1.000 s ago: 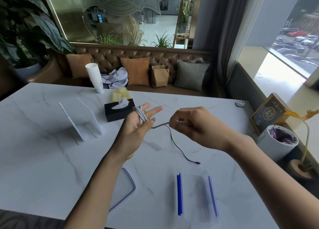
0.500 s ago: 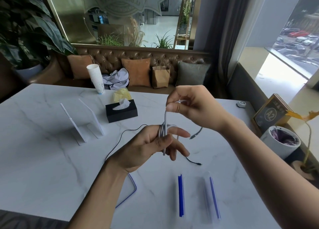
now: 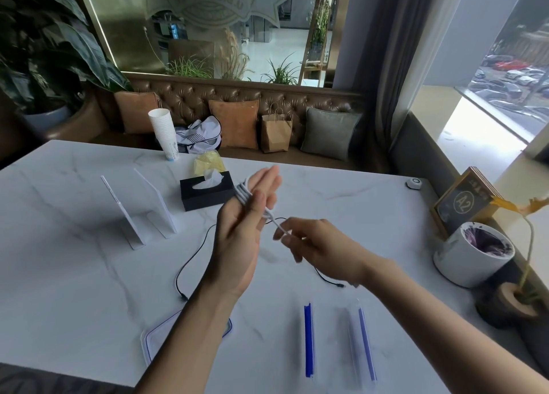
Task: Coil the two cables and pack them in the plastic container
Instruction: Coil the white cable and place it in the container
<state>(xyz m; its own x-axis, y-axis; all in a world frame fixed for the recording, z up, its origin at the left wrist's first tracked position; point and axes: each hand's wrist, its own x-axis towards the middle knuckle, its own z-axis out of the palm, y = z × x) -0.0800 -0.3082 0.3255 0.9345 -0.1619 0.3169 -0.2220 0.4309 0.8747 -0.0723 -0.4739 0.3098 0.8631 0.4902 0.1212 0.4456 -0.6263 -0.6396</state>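
Head view, single entry: we record the left hand point(image 3: 237, 239) raised over the marble worktop point(image 3: 74, 260), palm toward us and fingers extended, with the white cable point(image 3: 244, 194) wound in several turns around those fingers; half a second ago the same hand lay palm-down with the loops bunched in its curled fingers, so we read the turn as one more wrap laid on. The right hand point(image 3: 315, 246), which half a second ago pinched the cable's tail high above the loops, now sits low and just to the right of the left hand, thumb and fingertip closed on the short white tail that runs taut from the coil. We judge the first cable nearly coiled, little free length remaining. The black cable point(image 3: 190, 263) lies uncoiled on the worktop, passing behind both hands, touched by neither, one plug near the left forearm and the other near the right wrist. The plastic container point(image 3: 335, 340), clear with blue edges, stands empty on the near worktop below the right forearm, well apart from the coil; its lid point(image 3: 154, 340) lies flat beneath the left forearm. A black tissue box point(image 3: 208, 190) stands beyond the left hand.
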